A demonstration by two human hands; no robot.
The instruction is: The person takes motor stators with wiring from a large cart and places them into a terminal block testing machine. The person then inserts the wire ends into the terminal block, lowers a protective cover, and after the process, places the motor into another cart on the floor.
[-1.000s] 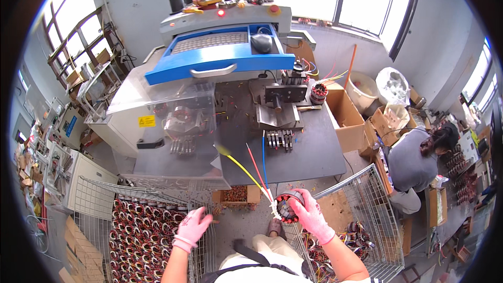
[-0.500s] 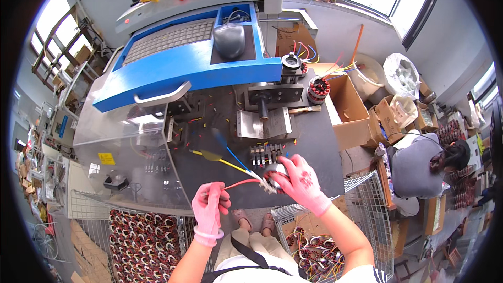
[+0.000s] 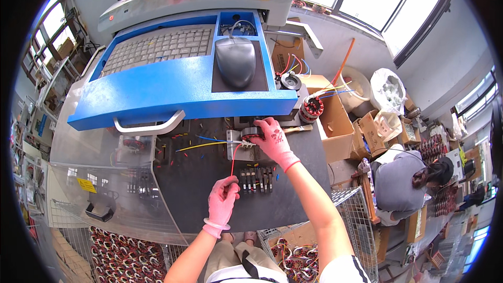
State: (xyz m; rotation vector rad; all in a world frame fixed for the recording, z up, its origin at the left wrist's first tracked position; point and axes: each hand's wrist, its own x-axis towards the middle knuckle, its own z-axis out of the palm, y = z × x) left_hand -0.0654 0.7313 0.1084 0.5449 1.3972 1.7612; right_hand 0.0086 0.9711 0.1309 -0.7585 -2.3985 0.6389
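My right hand, in a pink glove, grips a round motor stator at the metal cradle under the blue drawer's front. Whether the stator rests in the cradle I cannot tell. A yellow lead and a blue lead stick out from it to the left. My left hand, also gloved in pink, pinches the end of the stator's red lead, drawn toward me. Between my hands and the near table edge stands a row of small dark metal blocks.
A blue keyboard drawer with a black mouse overhangs the work area. At the left stands a clear cover. Another stator sits beside a cardboard box. Wire baskets with stators flank my legs; a person sits at the right.
My right hand has carried the stator away from me to the metal cradle. My left hand still holds the red lead, now stretched between them. The view has shifted.
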